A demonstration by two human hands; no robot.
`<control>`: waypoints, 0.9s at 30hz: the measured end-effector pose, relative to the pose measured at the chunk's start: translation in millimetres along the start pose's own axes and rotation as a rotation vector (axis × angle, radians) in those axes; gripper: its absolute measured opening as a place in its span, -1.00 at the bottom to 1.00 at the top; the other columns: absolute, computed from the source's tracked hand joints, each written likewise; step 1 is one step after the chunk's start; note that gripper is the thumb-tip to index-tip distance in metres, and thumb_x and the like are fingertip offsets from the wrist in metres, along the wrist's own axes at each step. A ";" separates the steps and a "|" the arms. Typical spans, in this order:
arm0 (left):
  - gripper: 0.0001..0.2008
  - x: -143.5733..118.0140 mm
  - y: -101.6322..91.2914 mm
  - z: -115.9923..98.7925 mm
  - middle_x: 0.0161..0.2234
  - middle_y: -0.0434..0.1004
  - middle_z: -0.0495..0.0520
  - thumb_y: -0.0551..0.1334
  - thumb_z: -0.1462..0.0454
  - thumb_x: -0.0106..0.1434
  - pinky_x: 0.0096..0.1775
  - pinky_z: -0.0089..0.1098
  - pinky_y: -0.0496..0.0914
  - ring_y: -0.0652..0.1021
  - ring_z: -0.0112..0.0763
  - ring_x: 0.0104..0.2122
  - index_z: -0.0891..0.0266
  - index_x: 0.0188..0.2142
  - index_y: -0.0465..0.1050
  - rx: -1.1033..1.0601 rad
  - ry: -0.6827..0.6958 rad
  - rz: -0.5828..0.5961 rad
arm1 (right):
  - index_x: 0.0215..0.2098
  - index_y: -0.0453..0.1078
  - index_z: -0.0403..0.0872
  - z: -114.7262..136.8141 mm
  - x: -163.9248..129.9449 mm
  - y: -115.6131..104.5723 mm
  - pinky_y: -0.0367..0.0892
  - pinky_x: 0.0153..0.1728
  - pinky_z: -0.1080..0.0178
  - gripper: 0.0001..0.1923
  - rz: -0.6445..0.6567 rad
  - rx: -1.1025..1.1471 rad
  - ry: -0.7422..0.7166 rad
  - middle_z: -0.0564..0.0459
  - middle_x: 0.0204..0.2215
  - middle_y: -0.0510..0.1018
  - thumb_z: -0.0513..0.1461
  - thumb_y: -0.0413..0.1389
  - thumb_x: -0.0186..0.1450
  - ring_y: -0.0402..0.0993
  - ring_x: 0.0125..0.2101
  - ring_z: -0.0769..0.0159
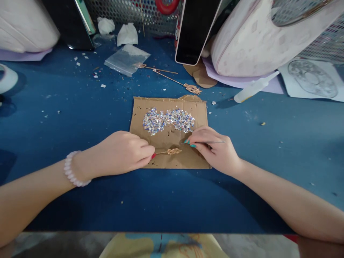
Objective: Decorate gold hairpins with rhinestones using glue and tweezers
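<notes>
At centre frame, your left hand (126, 152) pinches a gold hairpin (168, 152) on the cardboard (199, 111); your right hand (215, 148) pinches a thin pick (212, 142) below the rhinestones (168, 120).

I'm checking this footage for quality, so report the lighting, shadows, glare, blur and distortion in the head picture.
Head view: even, soft light; faint shadows under the left hand and right hand on the blue table. The pile of silvery rhinestones on the brown cardboard sheet sparkles. Wide-angle bending curves the edges; corners look soft.
</notes>
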State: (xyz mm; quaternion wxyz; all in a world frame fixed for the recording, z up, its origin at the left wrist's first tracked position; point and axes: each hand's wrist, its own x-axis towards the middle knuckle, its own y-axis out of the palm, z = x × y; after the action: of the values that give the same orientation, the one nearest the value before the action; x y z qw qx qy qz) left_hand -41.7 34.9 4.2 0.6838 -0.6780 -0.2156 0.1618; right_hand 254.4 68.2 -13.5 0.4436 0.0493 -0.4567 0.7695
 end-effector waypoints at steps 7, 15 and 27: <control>-0.67 0.4 0.5 -0.1 -0.58 0.33 -0.08 0.00 0.28 0.48 -0.48 -0.28 0.10 0.39 -0.36 -0.59 0.15 -0.46 0.23 0.012 0.005 -0.020 | -0.23 0.48 -0.03 -1.3 0.5 1.2 0.55 -0.22 0.18 -0.81 -0.026 -0.017 0.026 0.02 -0.36 0.62 -0.37 0.06 0.40 0.57 -0.25 0.30; -0.67 0.0 1.0 -0.2 -0.58 0.35 -0.08 0.00 0.27 0.49 -0.49 -0.28 0.08 0.39 -0.37 -0.59 0.15 -0.46 0.24 0.007 -0.004 -0.018 | -0.24 0.47 -0.05 -1.5 1.4 -0.9 0.56 -0.23 0.18 -0.80 0.041 0.014 0.021 -0.01 -0.36 0.61 -0.40 0.05 0.39 0.58 -0.25 0.29; -0.66 0.2 1.7 -0.4 -0.58 0.33 -0.08 -0.01 0.27 0.49 -0.49 -0.28 0.11 0.41 -0.37 -0.59 0.15 -0.47 0.23 0.011 -0.010 -0.017 | -0.27 0.51 -0.04 -2.3 2.1 -1.4 0.56 -0.20 0.15 -0.79 0.020 0.041 0.107 -0.01 -0.35 0.63 -0.37 0.05 0.39 0.60 -0.22 0.25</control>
State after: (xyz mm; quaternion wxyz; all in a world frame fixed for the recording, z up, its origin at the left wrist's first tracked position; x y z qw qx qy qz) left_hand -41.2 34.7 2.6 0.6877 -0.6717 -0.2239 0.1608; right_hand 254.9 71.5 -12.9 0.4587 0.0126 -0.4167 0.7847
